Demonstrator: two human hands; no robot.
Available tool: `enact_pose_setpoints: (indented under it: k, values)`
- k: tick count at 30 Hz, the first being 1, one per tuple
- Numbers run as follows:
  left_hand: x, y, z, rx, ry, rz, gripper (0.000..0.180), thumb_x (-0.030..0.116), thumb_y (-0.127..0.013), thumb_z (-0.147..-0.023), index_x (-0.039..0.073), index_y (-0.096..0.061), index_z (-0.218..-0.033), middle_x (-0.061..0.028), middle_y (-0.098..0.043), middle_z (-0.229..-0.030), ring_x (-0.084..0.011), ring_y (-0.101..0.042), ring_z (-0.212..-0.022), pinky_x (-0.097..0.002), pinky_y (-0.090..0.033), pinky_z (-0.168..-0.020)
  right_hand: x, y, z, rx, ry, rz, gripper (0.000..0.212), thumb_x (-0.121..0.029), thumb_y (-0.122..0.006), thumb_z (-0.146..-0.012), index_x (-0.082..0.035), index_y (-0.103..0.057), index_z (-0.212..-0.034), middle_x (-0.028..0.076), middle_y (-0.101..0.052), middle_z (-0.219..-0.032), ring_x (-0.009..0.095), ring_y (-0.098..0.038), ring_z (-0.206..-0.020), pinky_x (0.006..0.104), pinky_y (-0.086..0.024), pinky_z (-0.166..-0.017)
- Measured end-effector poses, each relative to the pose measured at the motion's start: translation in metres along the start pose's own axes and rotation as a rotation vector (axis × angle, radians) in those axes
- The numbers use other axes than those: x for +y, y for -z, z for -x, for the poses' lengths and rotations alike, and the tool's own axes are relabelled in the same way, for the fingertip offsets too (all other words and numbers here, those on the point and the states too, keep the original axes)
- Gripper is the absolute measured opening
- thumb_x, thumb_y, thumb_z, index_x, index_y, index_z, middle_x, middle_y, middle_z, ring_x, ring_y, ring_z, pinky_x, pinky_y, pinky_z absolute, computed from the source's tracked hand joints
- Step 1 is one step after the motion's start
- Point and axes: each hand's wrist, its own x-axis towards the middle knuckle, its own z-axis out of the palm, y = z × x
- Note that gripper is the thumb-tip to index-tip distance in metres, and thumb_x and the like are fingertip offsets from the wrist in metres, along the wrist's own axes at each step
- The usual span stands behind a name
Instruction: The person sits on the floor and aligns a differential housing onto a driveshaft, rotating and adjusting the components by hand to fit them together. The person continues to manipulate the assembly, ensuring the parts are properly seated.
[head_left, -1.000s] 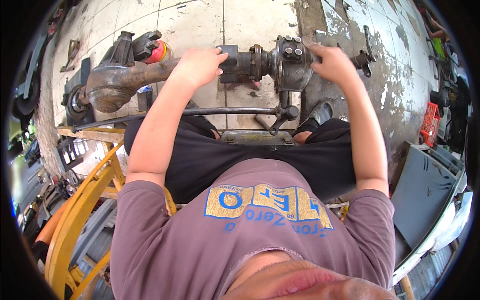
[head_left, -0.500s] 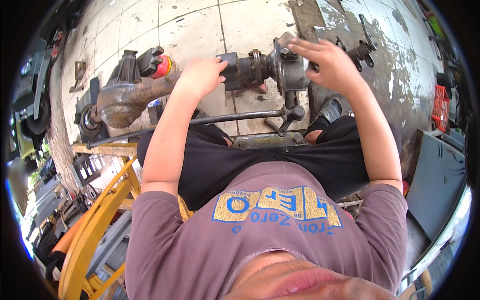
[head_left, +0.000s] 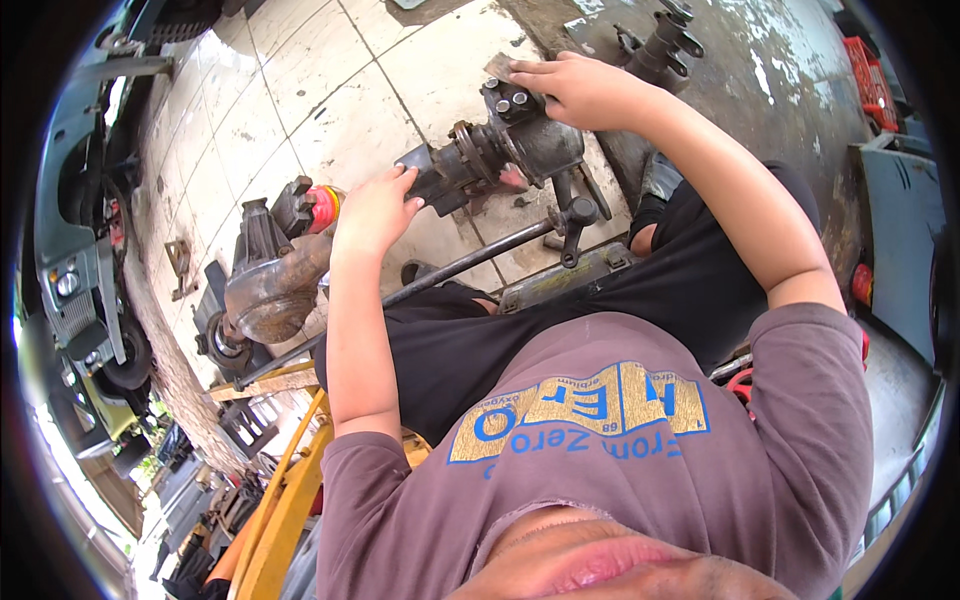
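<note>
A rusty vehicle axle housing [head_left: 268, 297] lies across the floor in front of me, with a dark steering knuckle [head_left: 548, 147] at its right end. My left hand [head_left: 375, 212] is closed over the axle tube, its fingertips against a black square pad [head_left: 436, 182]. Stretched over the top of the knuckle, my right hand [head_left: 590, 92] has its fingertips on a small flat grey-brown piece [head_left: 499, 67], beside several bolt heads [head_left: 505, 102]. A long steel rod [head_left: 470, 258] with a jointed end runs along my side of the axle.
A red-and-yellow can [head_left: 324, 210] stands behind the axle. Another dark metal part [head_left: 660, 48] lies at the far right, near a red crate [head_left: 870, 85]. Yellow metal framing [head_left: 285, 510] is at my left, and a grey-blue cabinet [head_left: 905, 220] at my right.
The view has turned, so the axle now slants up toward the right. My left hand remains on the tube; my right hand stays at the knuckle top with the flat piece under its fingertips.
</note>
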Motion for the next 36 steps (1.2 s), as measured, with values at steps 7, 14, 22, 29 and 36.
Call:
enact_pose_setpoints:
  k: [7,14,22,29,36]
  values:
    - [-0.012,-0.016,-0.003,0.085,-0.061,-0.02,0.054,0.035,-0.072,-0.101,0.012,-0.065,-0.149,-0.0137,-0.065,-0.153,-0.0331,-0.066,-0.134,-0.0479,-0.053,-0.112,-0.006,-0.009,-0.007,-0.063,-0.081,0.007,0.079,-0.005,-0.06,-0.091,-0.009,-0.04,-0.168,0.009,-0.049,-0.169,0.038,-0.068,-0.127,0.0493,-0.057,-0.108]
    - [-0.006,-0.004,-0.005,0.033,-0.035,-0.002,0.054,0.031,-0.072,-0.1,0.01,-0.064,-0.149,-0.0149,-0.063,-0.155,-0.0344,-0.064,-0.137,-0.0466,-0.052,-0.114,0.007,-0.017,-0.006,-0.084,-0.182,-0.04,0.071,-0.004,-0.06,-0.091,-0.004,-0.05,-0.161,0.017,-0.063,-0.153,0.039,-0.067,-0.131,0.0481,-0.055,-0.112]
    - [-0.005,-0.004,-0.007,0.027,-0.028,0.02,0.051,0.029,-0.072,-0.1,0.009,-0.067,-0.147,-0.0146,-0.063,-0.154,-0.0354,-0.065,-0.134,-0.0474,-0.053,-0.113,0.009,-0.013,-0.019,-0.38,-0.328,0.103,0.067,-0.006,-0.055,-0.092,-0.006,-0.054,-0.159,0.018,-0.067,-0.148,0.038,-0.067,-0.131,0.0489,-0.054,-0.109]
    - [-0.005,-0.006,-0.003,0.054,-0.002,0.031,0.05,0.031,-0.073,-0.101,0.012,-0.067,-0.147,-0.0122,-0.064,-0.154,-0.0359,-0.065,-0.134,-0.048,-0.054,-0.112,0.026,-0.029,-0.02,-0.168,-0.232,0.005,0.066,-0.008,-0.056,-0.091,-0.007,-0.056,-0.158,0.026,-0.071,-0.138,0.044,-0.069,-0.124,0.0509,-0.055,-0.108]
    - [-0.003,-0.003,-0.007,-0.034,0.028,-0.035,0.052,0.032,-0.072,-0.102,0.014,-0.064,-0.15,-0.0118,-0.065,-0.153,-0.034,-0.067,-0.133,-0.048,-0.055,-0.111,0.011,-0.01,-0.032,-0.304,-0.324,0.025,0.066,-0.011,-0.055,-0.093,-0.009,-0.056,-0.159,0.028,-0.069,-0.139,0.043,-0.066,-0.129,0.0482,-0.052,-0.112]
